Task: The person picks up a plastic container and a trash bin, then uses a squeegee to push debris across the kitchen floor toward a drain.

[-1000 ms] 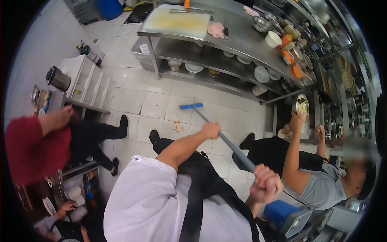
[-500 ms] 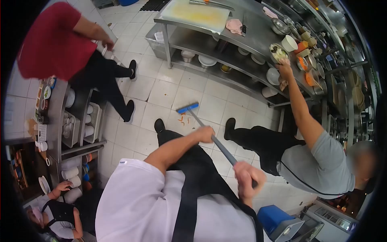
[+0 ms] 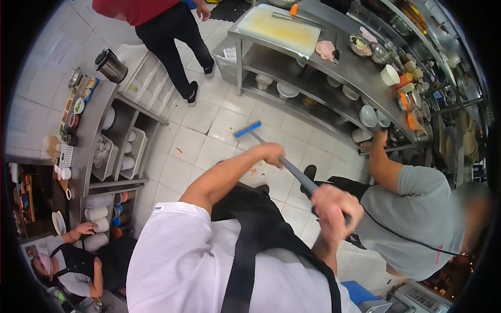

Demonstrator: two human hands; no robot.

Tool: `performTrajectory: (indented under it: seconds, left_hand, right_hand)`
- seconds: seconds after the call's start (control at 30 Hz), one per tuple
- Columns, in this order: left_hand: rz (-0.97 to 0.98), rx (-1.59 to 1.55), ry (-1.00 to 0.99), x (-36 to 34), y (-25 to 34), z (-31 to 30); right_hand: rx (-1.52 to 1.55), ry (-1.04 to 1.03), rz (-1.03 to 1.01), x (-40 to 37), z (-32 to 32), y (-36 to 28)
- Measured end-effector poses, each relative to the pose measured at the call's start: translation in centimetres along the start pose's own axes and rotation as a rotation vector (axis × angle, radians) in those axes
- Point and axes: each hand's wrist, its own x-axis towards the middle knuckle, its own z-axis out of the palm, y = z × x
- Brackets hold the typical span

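A long-handled broom with a grey stick slants across the floor in front of me. My left hand is closed around the middle of the stick. Nearer my body, my right hand grips the top end, with a little of the dark tip showing. The broom's narrow blue head is at the tiles, beyond my feet. Small orange scraps lie on the floor between the head and my shoe.
At right, a co-worker in grey reaches toward a steel table with shelves. Another in red stands at upper left; a third person is at lower left. A steel shelf unit holds crockery.
The broom head has moved off the orange scraps to their far side. The grey-shirted co-worker's hand has lowered from the bowl on the table; the person in red has moved farther off.
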Motion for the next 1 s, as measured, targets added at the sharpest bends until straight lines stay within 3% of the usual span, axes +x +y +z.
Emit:
performTrajectory:
  seconds: [0.07, 0.17, 0.27, 0.3, 0.47, 0.67, 0.8, 1.0]
  left_hand:
    - [-0.129, 0.067, 0.111, -2.1, -3.4, -2.5]
    - [-0.379, 0.000, 0.312, -4.0, -8.7, -2.8]
    - [-0.349, 0.058, 0.542, -4.5, -13.5, 2.5]
    - [-0.315, 0.067, 0.493, -5.6, -12.9, 2.4]
    - [0.096, -0.026, 0.059, -6.2, -10.3, 6.3]
    - [0.373, -0.464, 0.163, -13.5, -4.3, 7.5]
    - [0.194, -0.407, 0.176, -18.9, -5.2, 3.7]
    - [0.123, -0.311, 0.376, -23.4, -12.2, -3.8]
  right_hand:
    - [-0.209, -0.038, 0.094, 0.8, 1.9, 3.1]
    - [-0.254, -0.018, 0.191, 0.6, 5.5, 11.4]
    - [-0.231, -0.006, 0.210, -1.3, 7.0, 15.6]
    - [-0.219, -0.004, 0.212, -2.1, 7.8, 15.9]
    - [-0.400, -0.039, 0.345, -3.0, 12.1, 4.9]
    - [-0.119, 0.084, 0.250, -2.0, 18.8, 0.9]
    - [-0.130, 0.168, 0.228, -0.1, 24.5, 3.4]
    - [-0.012, -0.006, 0.094, 3.7, 30.9, 4.6]
